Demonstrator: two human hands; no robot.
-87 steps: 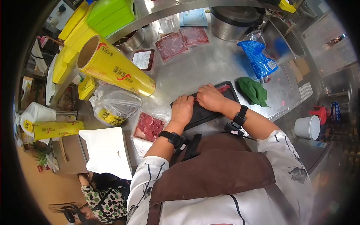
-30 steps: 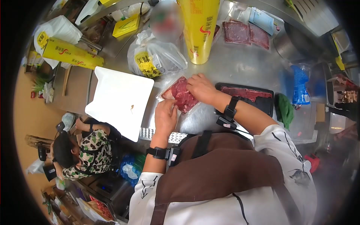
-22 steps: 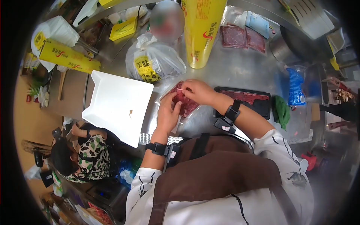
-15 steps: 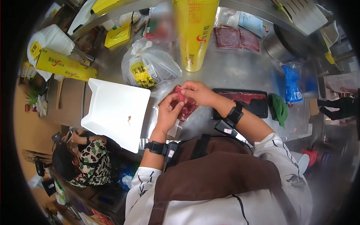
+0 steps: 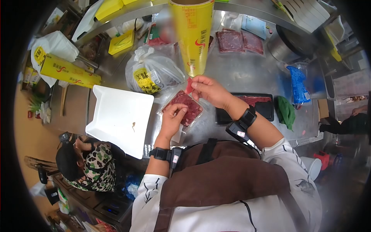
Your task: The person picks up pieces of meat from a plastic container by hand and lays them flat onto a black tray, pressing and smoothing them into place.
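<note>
A clear pack of sliced red meat (image 5: pixel 191 112) lies at a slant on the steel counter in front of me. My right hand (image 5: pixel 208 91) pinches a thin meat slice (image 5: pixel 189 86) just above the pack's far edge. Resting on the meat at the pack's left side is my left hand (image 5: pixel 172 118), its thumb a little apart from the bent fingers. Right of the pack, partly behind my right forearm, sits a black tray (image 5: pixel 266 115) with more red meat. A white tray (image 5: pixel 116 120) holding a small brown scrap stands to the left.
A tall yellow roll (image 5: pixel 193 42) stands beyond my hands, beside a tied plastic bag (image 5: pixel 154 67). Flat meat packs (image 5: pixel 230 41) lie further back. A green cloth (image 5: pixel 285 112) and blue packet (image 5: pixel 298 85) are at right. Another person (image 5: pixel 91 166) is at lower left.
My right hand has moved away from my left, lifting a meat slice off toward the far side. My left hand has stayed on the pack, and more of the meat shows.
</note>
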